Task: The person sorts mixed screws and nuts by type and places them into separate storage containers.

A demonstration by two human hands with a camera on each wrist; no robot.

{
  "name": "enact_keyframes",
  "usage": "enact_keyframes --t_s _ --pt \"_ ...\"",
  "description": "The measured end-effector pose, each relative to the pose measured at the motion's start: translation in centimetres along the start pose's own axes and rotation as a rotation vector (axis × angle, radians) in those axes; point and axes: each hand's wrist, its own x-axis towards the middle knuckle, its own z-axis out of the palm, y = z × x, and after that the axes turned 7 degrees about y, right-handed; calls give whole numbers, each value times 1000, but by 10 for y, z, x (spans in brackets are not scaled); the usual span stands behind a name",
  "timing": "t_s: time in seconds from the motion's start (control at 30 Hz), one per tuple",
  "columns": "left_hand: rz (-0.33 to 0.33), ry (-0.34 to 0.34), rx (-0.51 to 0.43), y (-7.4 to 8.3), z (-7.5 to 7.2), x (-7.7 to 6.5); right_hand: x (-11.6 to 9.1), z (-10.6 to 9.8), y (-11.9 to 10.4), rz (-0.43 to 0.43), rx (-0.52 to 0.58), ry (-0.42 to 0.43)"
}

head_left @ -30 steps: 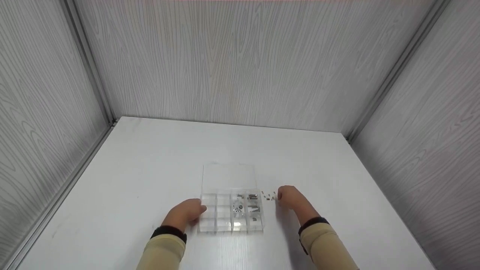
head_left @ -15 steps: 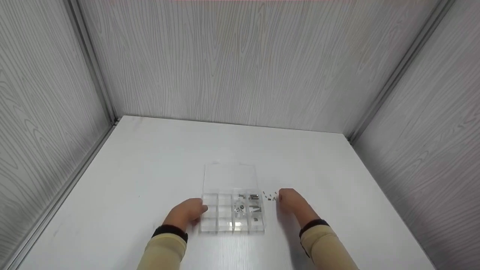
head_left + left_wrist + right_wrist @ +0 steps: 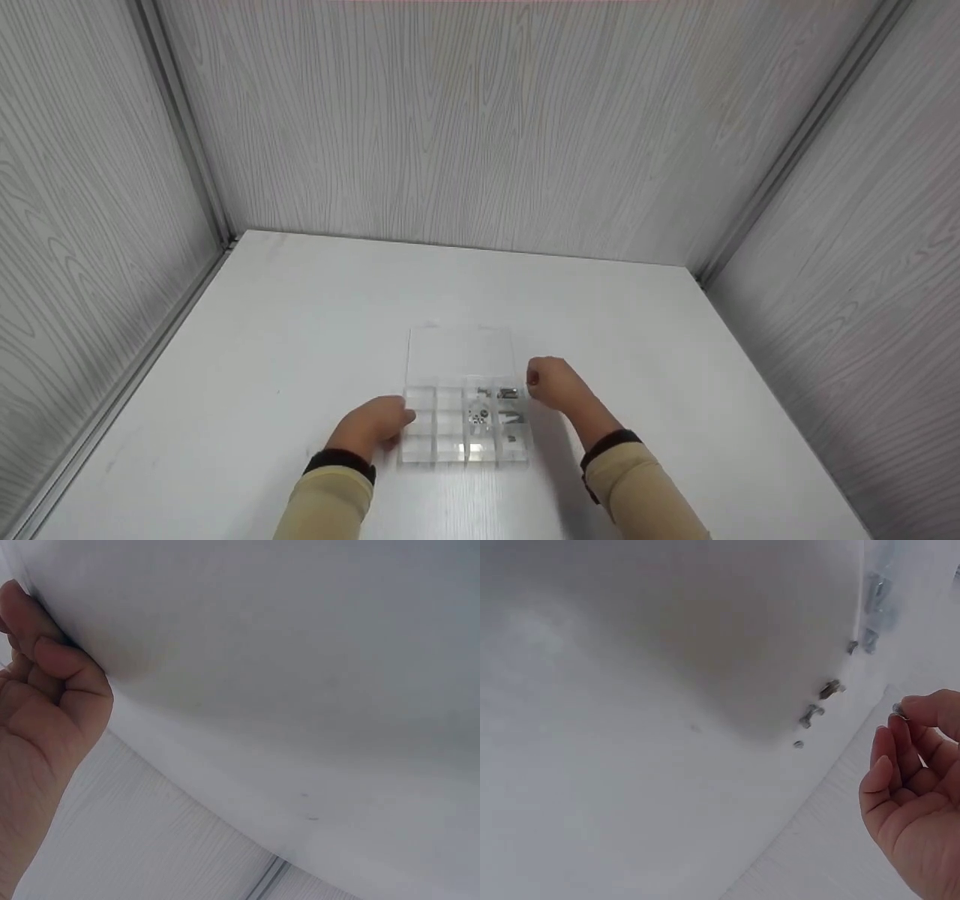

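A clear plastic compartment box (image 3: pixel 450 459) stands on the white table with its lid (image 3: pixel 459 352) laid open behind it. My left hand (image 3: pixel 375 420) grips the box's left edge; in the left wrist view its fingers (image 3: pixel 67 660) are curled. Beside the box's right rear corner, my right hand (image 3: pixel 555 384) is raised over the tabletop. Between its thumb and fingertip it pinches a small silvery metal piece (image 3: pixel 900 712), mostly covered by the fingers. Several small loose screws (image 3: pixel 810 716) lie on the table near the box in the right wrist view.
Metal nuts or washers (image 3: pixel 478 416) and other small fasteners (image 3: pixel 510 393) sit in the box's two right-hand columns. Grey wood-grain panels (image 3: pixel 465 127) close off the table (image 3: pixel 315 300) at the back and sides.
My right hand has moved left and slightly away from me, from beside the loose screws to the box's right rear corner. The left hand stays on the box.
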Motion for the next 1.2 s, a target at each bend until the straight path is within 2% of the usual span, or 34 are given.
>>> enact_keyframes --t_s 0.1,0.27,0.57,0.67,0.8,1.03,1.13,1.2 --pt "-6 -3 0 1 -1 -1 3 3 -16 -38 31 16" --pt "-7 -7 -5 0 1 -1 7 12 -36 -25 50 -11" --pt "6 2 -17 -2 1 -1 10 19 -50 -93 27 1" --pt "21 6 6 -1 0 0 10 18 -49 -102 43 8" --pt "18 4 25 -1 0 0 11 15 -43 -57 91 9" --pt "-17 -13 -3 1 0 0 13 7 -20 45 59 118" --pt "-28 -16 2 2 -1 0 12 6 -11 114 45 89" --pt "-32 -20 4 2 -1 0 10 8 -4 121 17 51"
